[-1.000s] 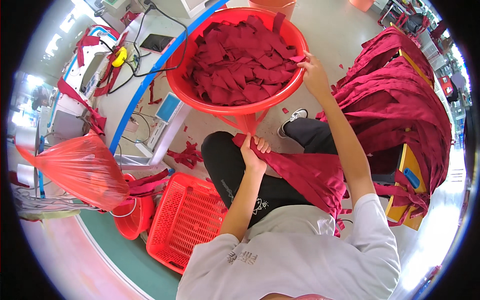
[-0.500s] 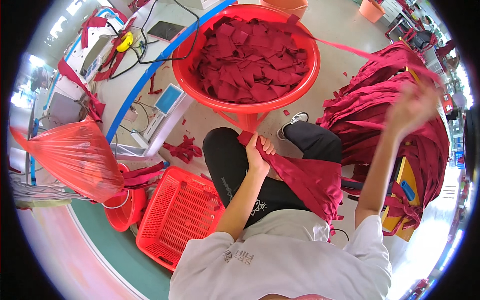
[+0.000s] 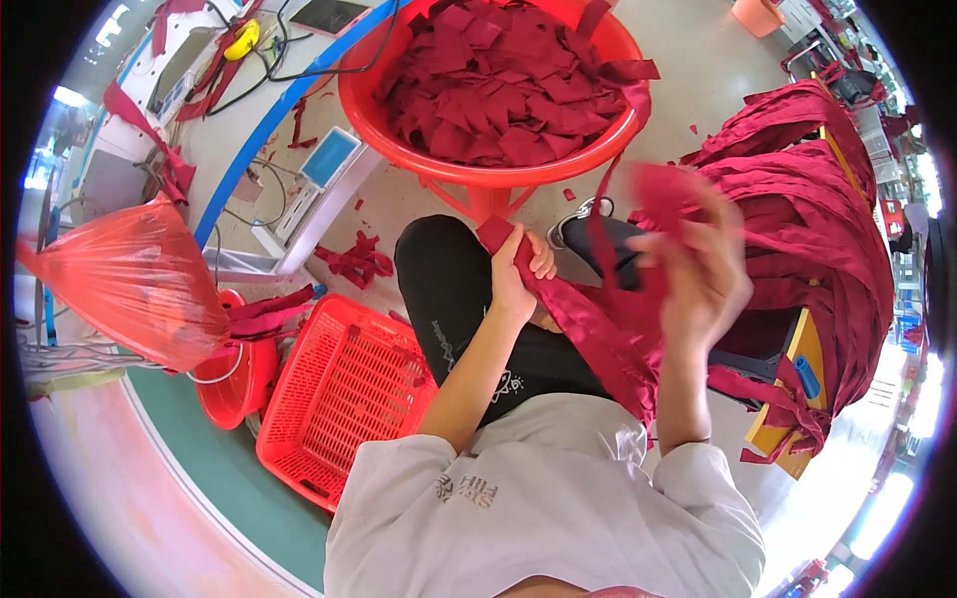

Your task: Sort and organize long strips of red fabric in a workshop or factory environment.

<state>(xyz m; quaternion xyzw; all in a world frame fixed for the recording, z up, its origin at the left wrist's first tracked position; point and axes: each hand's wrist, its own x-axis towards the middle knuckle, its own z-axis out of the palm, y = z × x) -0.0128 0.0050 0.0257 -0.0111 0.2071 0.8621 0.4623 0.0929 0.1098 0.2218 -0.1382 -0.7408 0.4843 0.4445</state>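
My left hand (image 3: 518,274) clamped the red cloth strip (image 3: 588,334) on my lap; my right hand (image 3: 698,269), blurred, gripped its other part. Holding tension mattered, beside the tub (image 3: 478,174).

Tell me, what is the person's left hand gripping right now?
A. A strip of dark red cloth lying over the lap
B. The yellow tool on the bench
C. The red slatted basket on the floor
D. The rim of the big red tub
A: the left hand is closed around a strip of dark red cloth that runs down across the lap, well short of the red tub ahead.
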